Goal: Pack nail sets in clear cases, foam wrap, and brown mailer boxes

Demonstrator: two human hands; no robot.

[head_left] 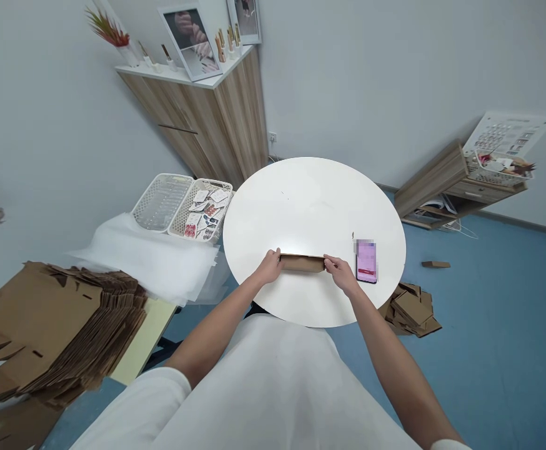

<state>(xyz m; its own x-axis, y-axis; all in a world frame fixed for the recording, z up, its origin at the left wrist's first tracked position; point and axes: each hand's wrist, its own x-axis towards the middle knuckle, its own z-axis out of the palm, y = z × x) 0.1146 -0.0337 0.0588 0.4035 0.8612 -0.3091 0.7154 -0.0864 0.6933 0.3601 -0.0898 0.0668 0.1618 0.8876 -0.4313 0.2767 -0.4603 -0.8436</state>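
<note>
The left hand grips one end of a narrow cardboard box, the right hand the other, at the near part of the round white table. A smartphone lies on the table's right side; left of the table sit plastic baskets and stacked flattened cartons.

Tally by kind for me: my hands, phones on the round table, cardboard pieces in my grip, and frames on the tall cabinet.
Left hand, right hand: 2
Phone: 1
Cardboard piece: 1
Front frame, back frame: 2
Total: 6
</note>
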